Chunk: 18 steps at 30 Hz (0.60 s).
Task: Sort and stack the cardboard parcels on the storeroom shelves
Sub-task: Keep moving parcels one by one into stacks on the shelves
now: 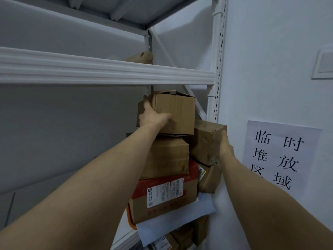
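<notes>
The left hand (pixel 155 118) grips the near-left corner of the top parcel (pixel 177 112), with the thumb spread up its left face and the fingers curled onto the front. This creased brown box sits tilted on the stack (pixel 166 156), just under the shelf beam (pixel 108 69). To the right, touching the stack, is a small dented parcel (pixel 205 141). The right hand (pixel 226 147) lies along its right face, but how its fingers are set cannot be told. The left hand looks ready to lift first.

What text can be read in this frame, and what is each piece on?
"临时堆放区域": paper sign on the wall, "区" partly behind the right arm.
Shipping label on the red-topped box: too blurred to read.
Red print below that label: blurred.
Label on the parcel at the bottom edge: too blurred.
</notes>
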Each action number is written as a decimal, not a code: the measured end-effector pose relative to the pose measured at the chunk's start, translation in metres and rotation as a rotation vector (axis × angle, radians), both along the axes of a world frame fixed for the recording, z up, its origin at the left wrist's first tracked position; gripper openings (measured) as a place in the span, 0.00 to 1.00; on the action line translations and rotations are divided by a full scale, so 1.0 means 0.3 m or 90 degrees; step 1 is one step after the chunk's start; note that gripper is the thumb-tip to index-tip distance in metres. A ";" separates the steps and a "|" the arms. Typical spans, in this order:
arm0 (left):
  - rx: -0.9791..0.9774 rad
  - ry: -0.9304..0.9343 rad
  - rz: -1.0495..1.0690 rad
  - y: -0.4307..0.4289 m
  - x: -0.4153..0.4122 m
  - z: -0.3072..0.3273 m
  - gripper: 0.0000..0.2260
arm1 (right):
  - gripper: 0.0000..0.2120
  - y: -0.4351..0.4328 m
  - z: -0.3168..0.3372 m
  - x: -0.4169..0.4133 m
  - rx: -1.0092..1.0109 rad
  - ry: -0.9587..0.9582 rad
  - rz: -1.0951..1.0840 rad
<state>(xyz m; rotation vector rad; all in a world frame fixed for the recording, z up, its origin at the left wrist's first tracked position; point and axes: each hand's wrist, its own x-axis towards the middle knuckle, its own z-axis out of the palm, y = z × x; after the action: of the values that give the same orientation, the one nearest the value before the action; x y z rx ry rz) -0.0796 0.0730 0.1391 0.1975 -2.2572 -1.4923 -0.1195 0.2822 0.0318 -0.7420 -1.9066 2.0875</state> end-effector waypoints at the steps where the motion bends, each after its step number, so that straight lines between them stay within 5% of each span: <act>1: 0.007 -0.005 0.003 0.001 0.001 0.000 0.46 | 0.64 0.027 -0.056 -0.068 -0.044 0.023 0.024; 4: 0.025 -0.025 -0.001 -0.001 0.005 0.003 0.45 | 0.65 -0.008 -0.049 -0.037 -0.079 0.046 0.100; 7: 0.015 -0.038 0.007 -0.001 0.008 0.005 0.44 | 0.43 -0.047 0.001 0.039 -0.077 0.051 0.160; 9: 0.007 -0.044 0.016 0.002 0.009 0.007 0.43 | 0.38 -0.035 -0.003 0.034 -0.086 0.044 0.167; 11: 0.006 -0.052 0.016 0.002 0.010 0.008 0.42 | 0.38 -0.030 0.001 0.039 -0.035 0.021 0.116; 13: 0.004 -0.060 0.011 0.002 0.007 0.005 0.43 | 0.32 -0.023 0.012 0.044 0.167 -0.013 -0.068; 15: -0.002 -0.059 0.010 0.000 0.004 0.004 0.44 | 0.24 -0.031 0.067 0.058 0.373 0.094 -0.207; 18: -0.006 -0.054 0.006 -0.004 -0.001 0.006 0.46 | 0.18 -0.082 0.164 0.050 0.356 0.307 -0.112</act>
<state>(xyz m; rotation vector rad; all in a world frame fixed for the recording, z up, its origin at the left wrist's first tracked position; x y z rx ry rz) -0.0799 0.0718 0.1409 0.2725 -2.3252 -1.4953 -0.1044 0.2576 0.0809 -0.2373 -1.9088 1.3573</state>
